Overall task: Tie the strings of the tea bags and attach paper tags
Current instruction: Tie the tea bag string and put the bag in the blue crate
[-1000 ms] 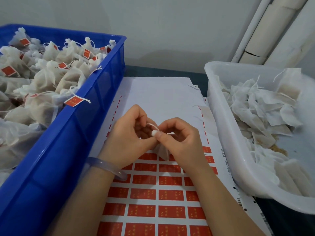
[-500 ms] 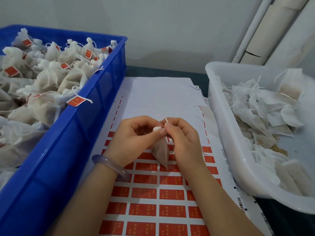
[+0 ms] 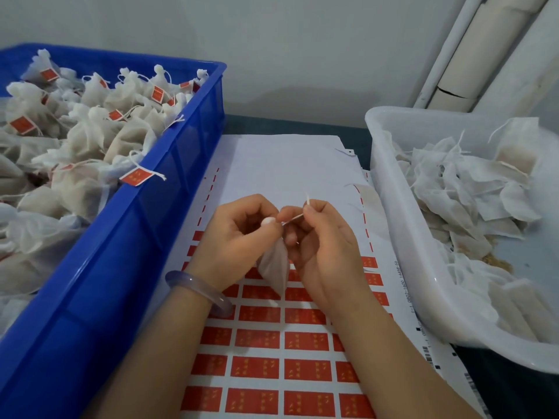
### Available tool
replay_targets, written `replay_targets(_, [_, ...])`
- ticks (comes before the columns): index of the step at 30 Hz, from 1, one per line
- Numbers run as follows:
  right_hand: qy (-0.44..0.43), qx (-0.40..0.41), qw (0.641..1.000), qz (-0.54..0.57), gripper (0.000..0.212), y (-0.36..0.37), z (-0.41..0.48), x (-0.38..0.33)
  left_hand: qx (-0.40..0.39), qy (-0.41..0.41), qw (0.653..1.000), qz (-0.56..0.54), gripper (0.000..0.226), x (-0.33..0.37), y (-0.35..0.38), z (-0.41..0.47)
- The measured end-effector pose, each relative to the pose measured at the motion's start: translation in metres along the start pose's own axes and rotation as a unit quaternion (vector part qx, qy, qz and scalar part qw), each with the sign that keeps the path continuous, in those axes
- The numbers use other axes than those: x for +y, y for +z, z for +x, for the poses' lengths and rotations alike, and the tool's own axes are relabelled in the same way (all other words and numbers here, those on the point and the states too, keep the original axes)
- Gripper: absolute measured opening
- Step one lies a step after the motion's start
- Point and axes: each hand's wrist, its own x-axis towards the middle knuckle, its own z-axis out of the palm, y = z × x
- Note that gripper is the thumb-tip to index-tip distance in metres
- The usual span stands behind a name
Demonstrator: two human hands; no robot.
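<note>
A small white tea bag (image 3: 275, 267) hangs between my hands over the sheet of red paper tags (image 3: 281, 367). My left hand (image 3: 239, 240) pinches the gathered neck of the bag with thumb and fingers. My right hand (image 3: 320, 246) pinches the white string (image 3: 295, 218), drawn taut up and to the right from the neck, with its loose end sticking up past the fingertips. The bag's lower part dangles free just above the tags.
A blue crate (image 3: 145, 237) on the left holds several tied tea bags with red tags. A white tub (image 3: 402, 237) on the right holds several untied bags. The white backing sheet (image 3: 287, 167) lies between them, and pipes (image 3: 459, 49) run down the wall.
My hands have drawn slightly apart, and the right hand has pulled the string out taut to the right. The bag now hangs lower and more in view below my fingers.
</note>
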Motion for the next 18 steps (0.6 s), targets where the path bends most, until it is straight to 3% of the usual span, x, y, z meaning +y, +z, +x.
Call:
replay_targets(5, [0.007,0.004,0.998,0.058,0.022,-0.0011,-0.0006,-0.0028,-0.017,0.015,1.000,0.007,0.006,0.0020,0.0048,-0.0035])
replay_targets(12, [0.068,-0.048,0.976,0.200,0.010,0.0035,-0.0005,0.0002,-0.023,0.005,0.997,-0.076,0.017,0.0017,0.0041,-0.0027])
replay_targets(18, [0.070,-0.031,0.978,0.196,0.011,0.0017,-0.0003,-0.0018,-0.065,-0.047,0.986,-0.144,0.019,-0.0041,0.0041,-0.0015])
